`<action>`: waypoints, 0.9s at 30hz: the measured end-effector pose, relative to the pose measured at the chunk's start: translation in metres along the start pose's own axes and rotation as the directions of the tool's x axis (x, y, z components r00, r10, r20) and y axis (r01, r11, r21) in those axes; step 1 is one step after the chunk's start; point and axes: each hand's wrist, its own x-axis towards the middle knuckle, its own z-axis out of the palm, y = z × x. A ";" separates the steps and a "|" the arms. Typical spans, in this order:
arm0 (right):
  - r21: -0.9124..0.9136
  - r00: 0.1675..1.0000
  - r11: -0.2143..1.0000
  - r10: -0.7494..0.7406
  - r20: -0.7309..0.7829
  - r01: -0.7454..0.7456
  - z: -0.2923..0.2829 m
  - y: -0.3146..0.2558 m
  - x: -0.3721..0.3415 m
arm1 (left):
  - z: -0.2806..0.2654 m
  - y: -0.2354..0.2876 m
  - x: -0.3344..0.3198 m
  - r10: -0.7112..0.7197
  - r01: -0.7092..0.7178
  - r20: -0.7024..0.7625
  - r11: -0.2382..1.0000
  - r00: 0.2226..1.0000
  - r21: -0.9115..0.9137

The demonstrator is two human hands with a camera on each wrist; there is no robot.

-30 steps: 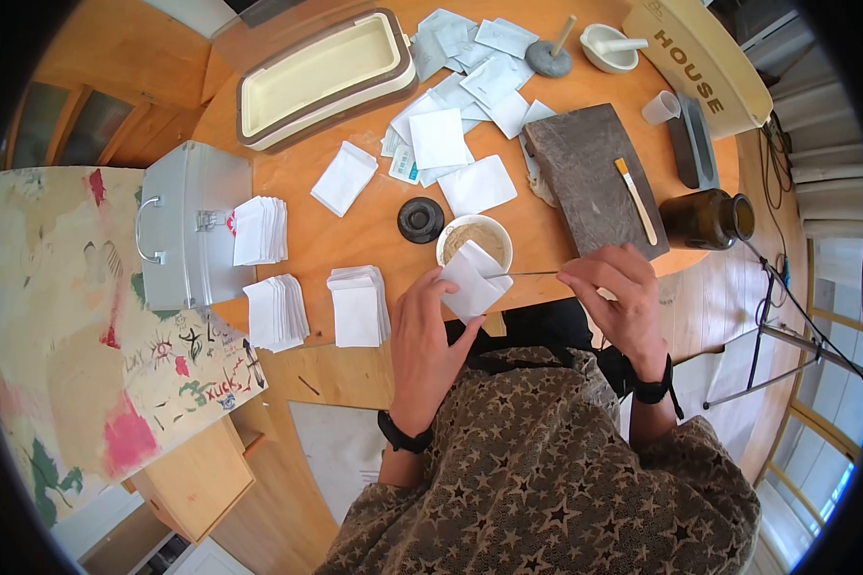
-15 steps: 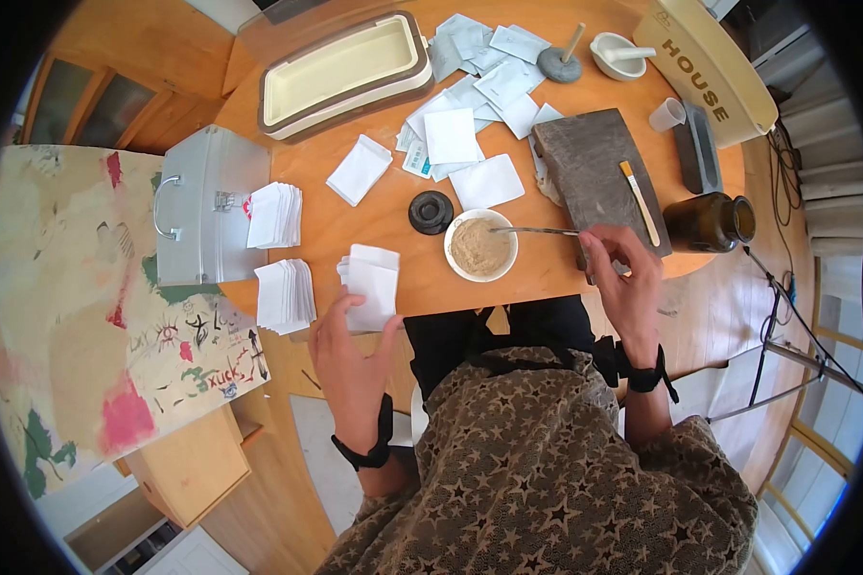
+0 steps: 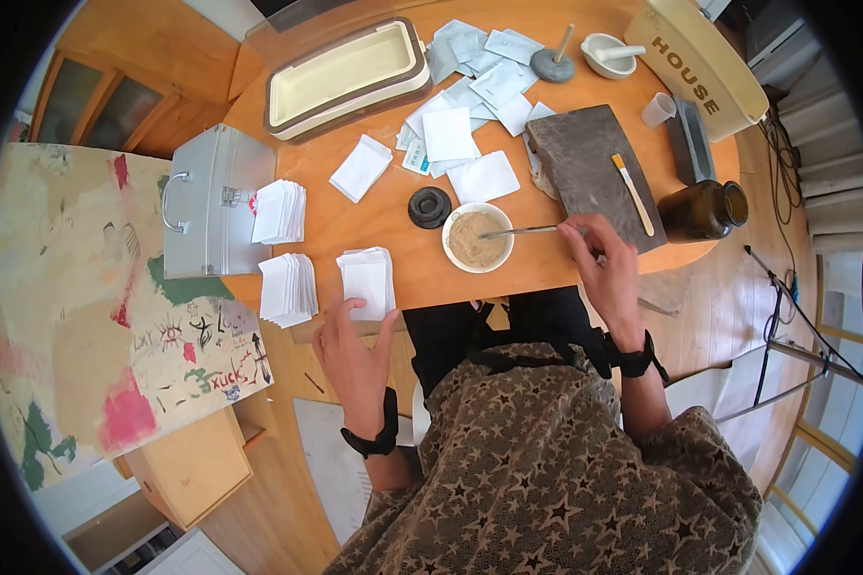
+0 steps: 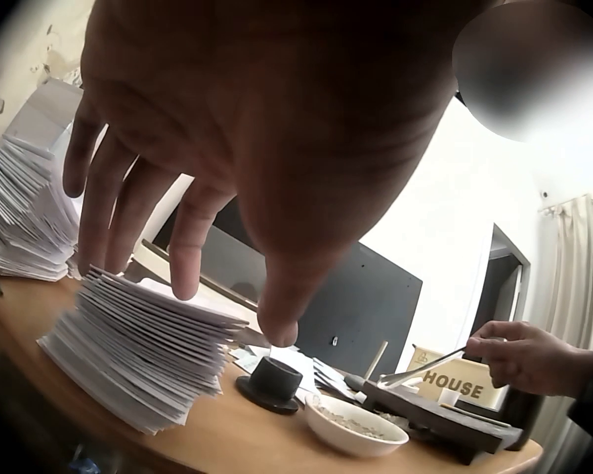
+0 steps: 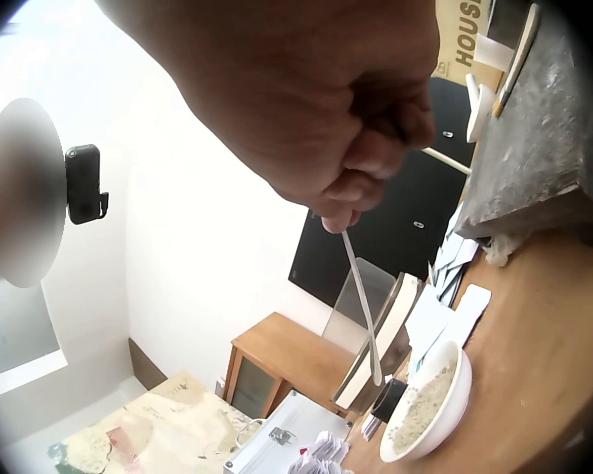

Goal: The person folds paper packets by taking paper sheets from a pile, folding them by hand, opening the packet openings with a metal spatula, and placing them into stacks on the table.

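My left hand (image 3: 357, 353) is at the near side of a stack of white paper packets (image 3: 365, 276) by the table's front edge. In the left wrist view its fingers stretch loosely over the top of that stack (image 4: 143, 360), holding nothing. My right hand (image 3: 606, 273) pinches the end of a slim metal spatula (image 3: 532, 229). The spatula's far end overlaps the tan powder (image 3: 470, 247) in a white bowl (image 3: 478, 269) in the head view. From the right wrist, the spatula tip (image 5: 377, 375) shows above and beside the bowl (image 5: 455, 415).
Two more packet stacks (image 3: 288, 290) stand left, by a silver case (image 3: 211, 206). A black lid (image 3: 430, 207) is beside the bowl. Behind are loose packets (image 3: 482, 178), a cream tray (image 3: 288, 120) and a mortar (image 3: 612, 69). At right: a dark slab (image 3: 585, 163), brush (image 3: 635, 196), brown jar (image 3: 700, 218).
My left hand has carried a white packet from over the bowl leftward to the stack and let it go there. My right hand still holds the spatula, its far end now over the powder.
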 end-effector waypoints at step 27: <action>-0.142 0.989 0.979 -0.148 -0.019 0.144 0.029 0.019 0.007 | -0.002 -0.003 0.004 -0.035 0.038 0.018 0.988 0.999 -0.150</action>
